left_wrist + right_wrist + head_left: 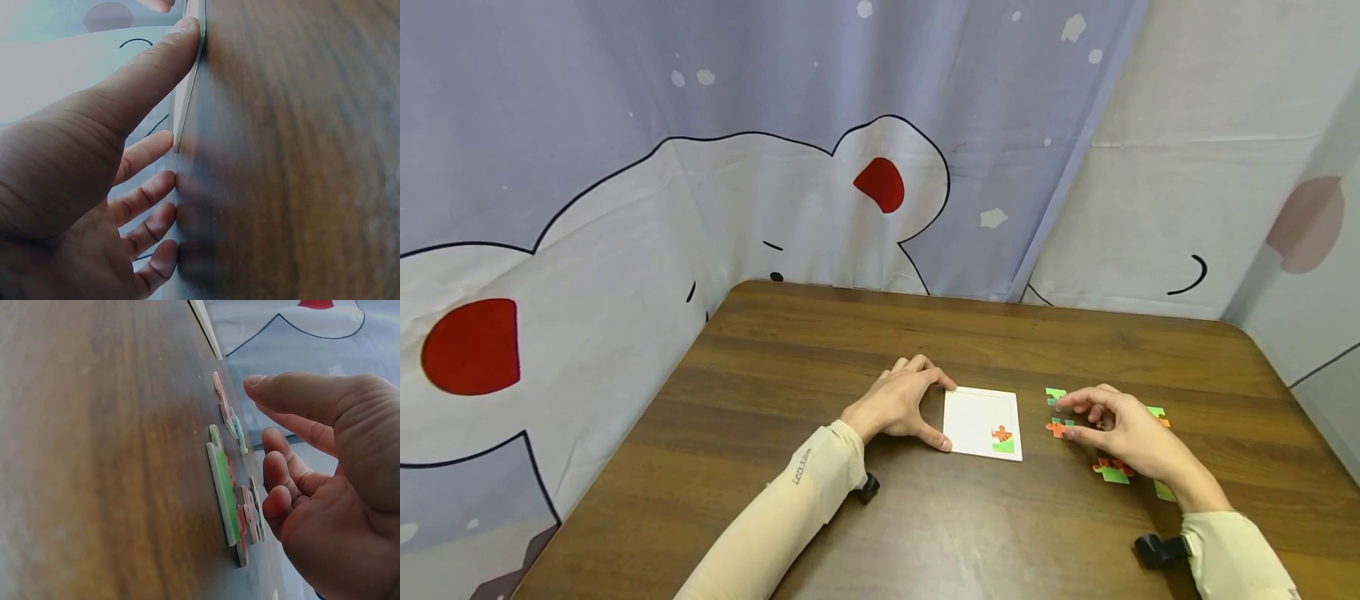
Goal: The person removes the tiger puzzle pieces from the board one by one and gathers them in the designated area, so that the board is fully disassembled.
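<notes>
A white puzzle board [977, 417] lies flat on the table, with one orange-and-green puzzle piece [1003, 439] in its lower right corner. My left hand [898, 402] holds the board at its left edge, thumb at the near corner and index finger at the far one. The left wrist view shows that thumb [156, 69] against the board's thin edge. Above the loose pieces hovers my right hand [1123, 429], thumb and index finger apart with nothing between them. Closest to its thumb is an orange-and-teal piece [1057, 427]; a green-and-teal piece [1055, 395] lies by the index fingertip.
A red-and-green piece [1112, 472] lies below the right hand. Others, a green-and-orange piece [1159, 414] and a green piece [1164, 492], are partly hidden by that hand and wrist. Behind the brown wooden table [790, 358] hangs a printed curtain [760, 200].
</notes>
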`<act>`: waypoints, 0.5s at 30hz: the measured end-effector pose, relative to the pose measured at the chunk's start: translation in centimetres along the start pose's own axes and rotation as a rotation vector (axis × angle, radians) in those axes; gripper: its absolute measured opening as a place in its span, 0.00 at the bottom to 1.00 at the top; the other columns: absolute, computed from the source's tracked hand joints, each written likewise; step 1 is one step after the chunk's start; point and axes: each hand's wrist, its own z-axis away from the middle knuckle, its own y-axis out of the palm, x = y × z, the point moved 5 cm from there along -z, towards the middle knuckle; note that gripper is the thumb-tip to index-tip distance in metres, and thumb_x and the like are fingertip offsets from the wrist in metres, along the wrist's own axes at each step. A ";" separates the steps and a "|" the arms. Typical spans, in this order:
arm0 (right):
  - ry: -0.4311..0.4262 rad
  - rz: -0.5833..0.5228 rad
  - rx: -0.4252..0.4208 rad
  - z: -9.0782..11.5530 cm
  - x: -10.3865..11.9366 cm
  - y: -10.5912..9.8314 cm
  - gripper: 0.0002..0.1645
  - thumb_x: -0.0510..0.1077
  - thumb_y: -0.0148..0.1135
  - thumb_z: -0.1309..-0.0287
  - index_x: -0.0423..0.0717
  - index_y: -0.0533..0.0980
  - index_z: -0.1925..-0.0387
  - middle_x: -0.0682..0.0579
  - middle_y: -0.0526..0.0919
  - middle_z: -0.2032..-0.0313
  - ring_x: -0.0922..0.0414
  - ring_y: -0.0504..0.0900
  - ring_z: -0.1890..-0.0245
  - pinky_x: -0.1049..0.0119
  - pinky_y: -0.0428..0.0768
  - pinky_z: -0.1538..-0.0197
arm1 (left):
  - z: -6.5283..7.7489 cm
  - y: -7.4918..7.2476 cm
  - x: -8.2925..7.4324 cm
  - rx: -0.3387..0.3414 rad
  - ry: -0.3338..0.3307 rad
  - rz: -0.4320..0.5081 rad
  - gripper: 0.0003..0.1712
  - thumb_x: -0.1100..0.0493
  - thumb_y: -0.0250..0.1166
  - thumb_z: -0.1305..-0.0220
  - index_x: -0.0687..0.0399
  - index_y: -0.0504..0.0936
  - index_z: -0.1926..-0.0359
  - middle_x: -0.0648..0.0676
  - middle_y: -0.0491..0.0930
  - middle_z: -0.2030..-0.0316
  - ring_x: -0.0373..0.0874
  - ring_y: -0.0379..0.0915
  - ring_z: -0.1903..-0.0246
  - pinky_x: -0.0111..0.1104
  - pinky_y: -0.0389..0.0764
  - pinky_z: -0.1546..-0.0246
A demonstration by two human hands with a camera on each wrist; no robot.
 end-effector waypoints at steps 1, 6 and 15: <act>0.002 -0.002 -0.002 0.0 0.0 0.0 0.21 0.41 0.81 0.34 0.47 0.87 0.41 0.48 0.85 0.51 0.54 0.77 0.60 0.68 0.77 0.60 | 0.0 0.0 0.0 0.000 0.000 -0.001 0.53 0.31 0.91 0.55 0.33 0.82 0.28 0.48 0.74 0.33 0.50 0.69 0.36 0.46 0.73 0.34; 0.038 -0.016 -0.015 0.0 0.0 -0.2 0.22 0.41 0.81 0.33 0.48 0.86 0.39 0.47 0.84 0.52 0.58 0.78 0.60 0.68 0.79 0.61 | 0.0 0.0 0.0 0.000 0.001 -0.003 0.53 0.31 0.91 0.55 0.33 0.82 0.28 0.48 0.74 0.33 0.50 0.69 0.35 0.46 0.73 0.34; 0.040 -0.061 -0.043 -0.5 0.8 -0.6 0.27 0.41 0.78 0.30 0.44 0.82 0.33 0.44 0.89 0.47 0.60 0.85 0.53 0.70 0.84 0.56 | 0.0 0.0 0.0 0.004 0.000 -0.006 0.53 0.31 0.91 0.54 0.33 0.82 0.27 0.48 0.74 0.32 0.50 0.69 0.35 0.46 0.74 0.34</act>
